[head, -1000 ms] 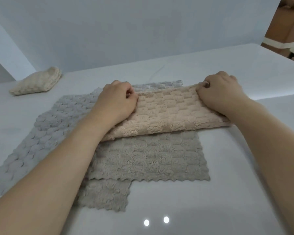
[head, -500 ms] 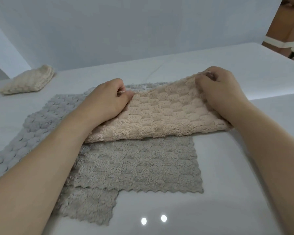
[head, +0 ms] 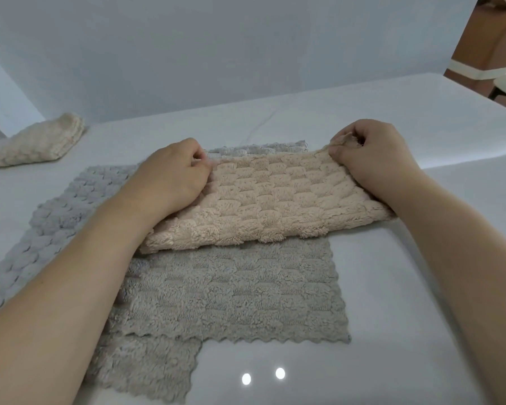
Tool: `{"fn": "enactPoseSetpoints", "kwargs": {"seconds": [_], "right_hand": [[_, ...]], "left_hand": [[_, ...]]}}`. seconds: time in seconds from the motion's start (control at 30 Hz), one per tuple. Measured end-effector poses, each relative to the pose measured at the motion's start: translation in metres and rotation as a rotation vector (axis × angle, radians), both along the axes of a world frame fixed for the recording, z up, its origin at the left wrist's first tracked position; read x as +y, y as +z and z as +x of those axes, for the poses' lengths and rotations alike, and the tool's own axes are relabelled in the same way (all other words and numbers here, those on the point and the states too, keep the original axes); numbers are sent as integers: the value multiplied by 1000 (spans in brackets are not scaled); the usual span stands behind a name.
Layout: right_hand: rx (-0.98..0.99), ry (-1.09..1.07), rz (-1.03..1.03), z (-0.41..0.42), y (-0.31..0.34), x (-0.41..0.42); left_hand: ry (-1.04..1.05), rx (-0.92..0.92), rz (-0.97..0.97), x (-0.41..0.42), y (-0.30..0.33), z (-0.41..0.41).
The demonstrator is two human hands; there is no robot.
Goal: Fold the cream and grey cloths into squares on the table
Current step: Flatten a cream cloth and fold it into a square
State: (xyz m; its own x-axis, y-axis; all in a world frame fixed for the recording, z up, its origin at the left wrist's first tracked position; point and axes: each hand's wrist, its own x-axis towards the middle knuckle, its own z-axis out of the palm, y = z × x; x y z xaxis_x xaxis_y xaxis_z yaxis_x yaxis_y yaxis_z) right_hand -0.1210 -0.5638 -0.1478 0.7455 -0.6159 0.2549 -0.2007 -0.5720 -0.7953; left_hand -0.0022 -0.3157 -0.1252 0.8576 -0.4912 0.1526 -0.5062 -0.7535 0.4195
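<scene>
Two hands, left hand (head: pixel 173 176) and right hand (head: pixel 374 159), are pinching the cream cloth's (head: pixel 269 203) far corners over grey cloths (head: pixel 231 290).

Your left hand (head: pixel 170 178) knuckles up, fingers curled, pinching the cream cloth (head: pixel 269 203) at its far left corner, your right hand (head: pixel 368 159) likewise at the far right, corner lifted, both forearms extended forward.
</scene>
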Motion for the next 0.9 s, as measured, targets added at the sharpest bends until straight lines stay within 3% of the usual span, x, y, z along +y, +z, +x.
{"fn": "enactPoseSetpoints", "kwargs": {"seconds": [0.1, 0.23, 0.43, 0.5, 0.6, 0.9], "right_hand": [[-22, 21, 31, 0, -1, -1], [-12, 45, -10, -1, 3, 3], [241, 64, -250, -5, 12, 15], [304, 56, -337, -5, 11, 17], [302, 46, -250, -5, 10, 15], [187, -32, -222, 0, 4, 10]], "left_hand": [[53, 87, -41, 3, 0, 2], [23, -8, 33, 5, 1, 4], [2, -47, 162, 9, -3, 7], [12, -23, 109, 9, -2, 8], [82, 113, -12, 11, 1, 8], [168, 32, -130, 12, 1, 9]]}}
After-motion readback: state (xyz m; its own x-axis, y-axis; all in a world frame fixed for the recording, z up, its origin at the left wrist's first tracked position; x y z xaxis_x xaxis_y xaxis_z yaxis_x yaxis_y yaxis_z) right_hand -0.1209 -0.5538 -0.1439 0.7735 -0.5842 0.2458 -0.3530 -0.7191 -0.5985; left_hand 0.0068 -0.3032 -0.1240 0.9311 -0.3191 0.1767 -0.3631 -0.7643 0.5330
